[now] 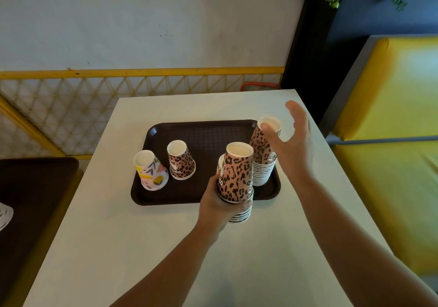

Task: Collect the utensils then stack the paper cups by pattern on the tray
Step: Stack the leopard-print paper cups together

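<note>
A dark brown tray (203,136) lies on the white table. My left hand (219,208) grips a short stack of upside-down leopard-print cups (237,176) above the tray's near edge. A taller leopard-print stack (263,159) stands inverted at the tray's right side. My right hand (294,143) hovers beside that stack with fingers spread, its thumb touching the top cup. A single leopard-print cup (181,162) and a colourful leaf-pattern cup (151,171) stand inverted on the tray's left half. No utensils are visible.
The white table (151,235) ends at a yellow lattice railing (118,86) behind. A yellow padded bench (391,140) runs along the right. A dark table (30,200) stands to the left, with a white object at its edge.
</note>
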Tool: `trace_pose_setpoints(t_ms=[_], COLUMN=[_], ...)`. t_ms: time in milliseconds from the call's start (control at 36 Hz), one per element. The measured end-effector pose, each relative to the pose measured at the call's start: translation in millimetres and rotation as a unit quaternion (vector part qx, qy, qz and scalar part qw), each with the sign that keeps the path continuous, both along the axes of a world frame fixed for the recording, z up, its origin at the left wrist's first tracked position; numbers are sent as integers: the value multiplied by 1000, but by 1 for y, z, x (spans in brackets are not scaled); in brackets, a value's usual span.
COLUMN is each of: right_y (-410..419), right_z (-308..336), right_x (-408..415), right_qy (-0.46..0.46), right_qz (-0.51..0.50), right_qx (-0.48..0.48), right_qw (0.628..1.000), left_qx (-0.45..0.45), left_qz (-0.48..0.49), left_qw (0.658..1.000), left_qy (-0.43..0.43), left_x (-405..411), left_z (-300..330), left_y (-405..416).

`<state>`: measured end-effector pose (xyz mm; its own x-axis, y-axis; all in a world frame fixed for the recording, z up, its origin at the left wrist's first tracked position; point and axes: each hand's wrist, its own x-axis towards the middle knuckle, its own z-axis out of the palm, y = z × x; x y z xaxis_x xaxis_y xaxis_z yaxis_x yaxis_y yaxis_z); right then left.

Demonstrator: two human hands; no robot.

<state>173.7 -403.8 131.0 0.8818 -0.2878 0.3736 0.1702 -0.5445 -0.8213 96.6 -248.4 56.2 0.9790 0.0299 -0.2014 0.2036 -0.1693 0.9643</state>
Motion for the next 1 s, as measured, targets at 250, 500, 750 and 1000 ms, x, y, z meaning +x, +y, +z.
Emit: trace_pose_setpoints(t_ms=[250,500,750,1000], right_y=[24,29,21,6], right_z=[-19,-29,-19,31], right_x=[-49,-51,-55,-22], right_qy=[50,125,85,-38], right_qz=[138,157,149,99], right_qx=[-14,0,24,126], right_qw=[989,980,985,986], left_qx=[-19,-9,28,46], left_qz=[7,-24,-29,-10], left_qw=[1000,999,999,998], left_qy=[-13,-25,-27,-29], left_x=[0,4,-7,-7], left_z=[4,1,1,-4], left_y=[-8,-8,-10,-7])
